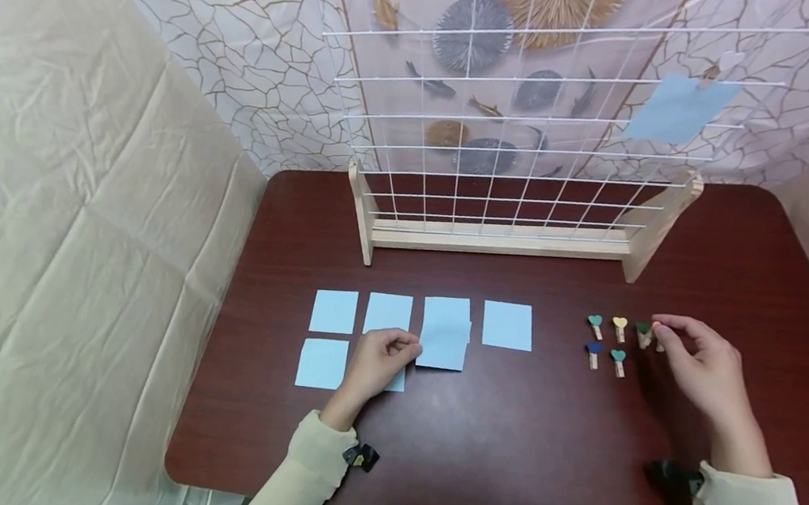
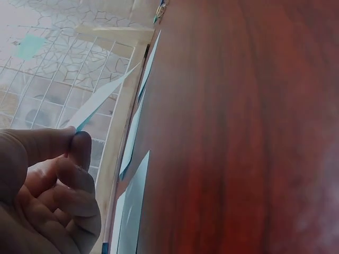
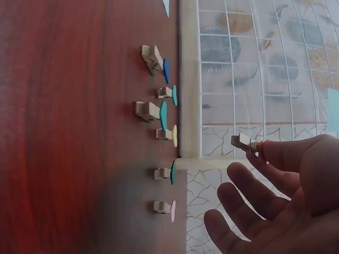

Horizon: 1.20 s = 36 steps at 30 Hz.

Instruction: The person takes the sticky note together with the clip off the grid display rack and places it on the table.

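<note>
My left hand (image 1: 378, 361) pinches a light-blue paper square (image 2: 100, 100) between thumb and index finger, lifted off the table. From above, the held square covers part of another blue paper (image 1: 448, 308) lying behind it. Over at the right, my right hand (image 1: 704, 366) holds a small wooden clothespin (image 3: 243, 142) between thumb and fingertip; a bit of red or orange shows at its gripped end. Below that hand lie several clothespins with heart tops, including a yellow one (image 1: 620, 328), a blue one (image 1: 593, 355) and a pink one (image 3: 164, 207).
More blue squares (image 1: 507, 325) lie in rows on the dark red table (image 1: 510, 437). Behind them stands a white wire grid (image 1: 472, 193) on a wooden base (image 1: 498, 241). A clothespin holds one blue square (image 1: 683, 108) at the grid's upper right.
</note>
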Each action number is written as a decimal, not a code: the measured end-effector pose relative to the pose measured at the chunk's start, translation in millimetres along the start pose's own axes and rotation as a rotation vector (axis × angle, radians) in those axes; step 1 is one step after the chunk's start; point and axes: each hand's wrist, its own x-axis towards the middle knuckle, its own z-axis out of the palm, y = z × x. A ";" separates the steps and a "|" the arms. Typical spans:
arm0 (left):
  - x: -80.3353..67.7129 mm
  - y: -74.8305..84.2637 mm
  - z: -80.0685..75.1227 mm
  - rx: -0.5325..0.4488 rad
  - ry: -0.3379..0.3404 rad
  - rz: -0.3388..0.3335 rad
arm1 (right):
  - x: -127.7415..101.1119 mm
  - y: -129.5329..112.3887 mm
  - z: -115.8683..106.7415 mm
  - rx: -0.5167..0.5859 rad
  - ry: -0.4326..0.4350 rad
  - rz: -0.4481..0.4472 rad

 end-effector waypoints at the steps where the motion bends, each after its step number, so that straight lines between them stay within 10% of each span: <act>1: -0.7 0.2 -0.1 0.000 0.000 -0.004 | -0.6 1.6 -0.2 -0.008 -0.008 0.001; 36: -20.7 2.0 5.8 0.078 -0.033 -0.126 | -8.2 26.1 0.8 -0.172 -0.289 -0.012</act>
